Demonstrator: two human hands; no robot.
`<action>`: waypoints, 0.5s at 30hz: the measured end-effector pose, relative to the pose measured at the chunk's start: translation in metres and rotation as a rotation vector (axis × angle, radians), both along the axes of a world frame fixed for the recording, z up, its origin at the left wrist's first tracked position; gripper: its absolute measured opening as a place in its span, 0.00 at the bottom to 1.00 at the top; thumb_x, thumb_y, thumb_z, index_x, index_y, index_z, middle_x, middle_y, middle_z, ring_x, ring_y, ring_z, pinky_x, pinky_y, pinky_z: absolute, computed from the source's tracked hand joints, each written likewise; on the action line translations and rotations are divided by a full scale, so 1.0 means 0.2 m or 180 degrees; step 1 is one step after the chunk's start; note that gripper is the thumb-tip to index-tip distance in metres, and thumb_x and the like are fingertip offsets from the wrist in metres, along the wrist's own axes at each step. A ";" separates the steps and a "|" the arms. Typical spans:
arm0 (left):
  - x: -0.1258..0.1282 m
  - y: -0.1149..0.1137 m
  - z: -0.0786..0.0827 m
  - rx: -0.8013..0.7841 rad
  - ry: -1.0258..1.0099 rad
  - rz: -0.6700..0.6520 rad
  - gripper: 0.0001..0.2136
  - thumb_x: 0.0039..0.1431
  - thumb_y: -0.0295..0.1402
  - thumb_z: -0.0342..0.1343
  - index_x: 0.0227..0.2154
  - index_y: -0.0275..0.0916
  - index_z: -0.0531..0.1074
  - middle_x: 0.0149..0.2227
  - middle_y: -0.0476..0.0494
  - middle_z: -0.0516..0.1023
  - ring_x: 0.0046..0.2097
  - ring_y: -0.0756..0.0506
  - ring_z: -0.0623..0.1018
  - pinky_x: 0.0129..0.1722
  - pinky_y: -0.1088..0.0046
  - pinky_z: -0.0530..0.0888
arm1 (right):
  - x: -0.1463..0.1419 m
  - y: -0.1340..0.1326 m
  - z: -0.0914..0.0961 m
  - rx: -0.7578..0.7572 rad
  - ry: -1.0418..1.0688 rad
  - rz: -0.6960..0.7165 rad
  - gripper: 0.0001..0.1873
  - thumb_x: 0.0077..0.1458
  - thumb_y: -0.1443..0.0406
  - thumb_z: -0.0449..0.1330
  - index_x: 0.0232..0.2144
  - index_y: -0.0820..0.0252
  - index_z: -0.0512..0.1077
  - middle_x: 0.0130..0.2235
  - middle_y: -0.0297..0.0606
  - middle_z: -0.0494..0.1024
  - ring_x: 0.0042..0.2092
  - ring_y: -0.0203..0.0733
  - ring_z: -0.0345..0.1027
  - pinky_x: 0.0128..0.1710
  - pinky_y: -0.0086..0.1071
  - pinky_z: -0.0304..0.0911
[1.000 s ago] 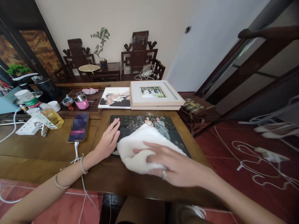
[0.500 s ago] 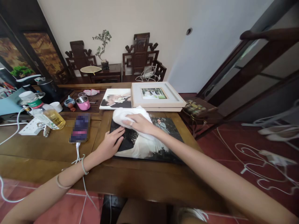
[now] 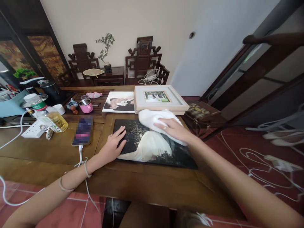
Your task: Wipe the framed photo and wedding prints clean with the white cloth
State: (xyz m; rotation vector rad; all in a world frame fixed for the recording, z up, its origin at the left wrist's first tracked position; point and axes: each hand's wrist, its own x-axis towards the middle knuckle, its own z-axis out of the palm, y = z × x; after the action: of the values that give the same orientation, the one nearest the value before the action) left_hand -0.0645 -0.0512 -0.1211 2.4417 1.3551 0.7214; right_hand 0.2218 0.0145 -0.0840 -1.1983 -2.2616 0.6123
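Observation:
A dark photo panel (image 3: 152, 148) with a white dress pictured on it lies flat on the wooden table (image 3: 152, 185). My right hand (image 3: 172, 128) presses a white cloth (image 3: 150, 118) onto the panel's upper right part, hiding that area. My left hand (image 3: 115, 142) rests with spread fingers on the panel's left edge. Behind the panel stand a pale framed picture (image 3: 179, 93) and, left of it, a white-edged photo panel (image 3: 118, 102), both lying flat.
Left of my hand lie a phone (image 3: 82, 131) on a cable, a bottle of yellow liquid (image 3: 55, 118), a white power strip (image 3: 33, 129) and a pink cup (image 3: 85, 106). A plaid bag (image 3: 199, 110) sits beyond the table's right edge.
My right hand has slid the white cloth from the panel's upper left to its upper right, uncovering the middle. My left hand has stayed at the left edge.

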 end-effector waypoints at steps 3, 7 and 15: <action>0.00 0.00 0.00 -0.0070 0.0060 0.0041 0.19 0.66 0.32 0.43 0.59 0.35 0.60 0.65 0.33 0.55 0.66 0.40 0.56 0.60 0.52 0.60 | 0.18 -0.04 0.00 0.0314 -0.0525 -0.0182 0.09 0.57 0.59 0.52 0.27 0.56 0.65 0.30 0.39 0.73 0.34 0.49 0.67 0.36 0.38 0.60; 0.00 0.00 0.00 -0.0037 0.0022 0.0000 0.19 0.66 0.32 0.43 0.58 0.38 0.61 0.64 0.35 0.58 0.66 0.40 0.57 0.61 0.53 0.61 | 0.31 -0.12 0.03 0.1016 -0.1375 -0.0260 0.18 0.46 0.78 0.48 0.35 0.56 0.69 0.50 0.47 0.74 0.53 0.55 0.66 0.46 0.43 0.62; 0.00 0.01 -0.01 0.0000 -0.0018 0.0024 0.19 0.66 0.33 0.43 0.58 0.37 0.61 0.63 0.35 0.59 0.66 0.40 0.57 0.61 0.52 0.61 | 0.22 -0.17 -0.06 0.0964 -0.1869 -0.0024 0.33 0.37 0.85 0.44 0.43 0.63 0.72 0.63 0.48 0.61 0.66 0.63 0.39 0.56 0.64 0.53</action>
State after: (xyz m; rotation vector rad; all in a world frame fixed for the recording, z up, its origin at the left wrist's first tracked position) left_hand -0.0650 -0.0488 -0.1228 2.4341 1.3628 0.7295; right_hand 0.2664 -0.0203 -0.0959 -1.3497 -2.6890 -0.1168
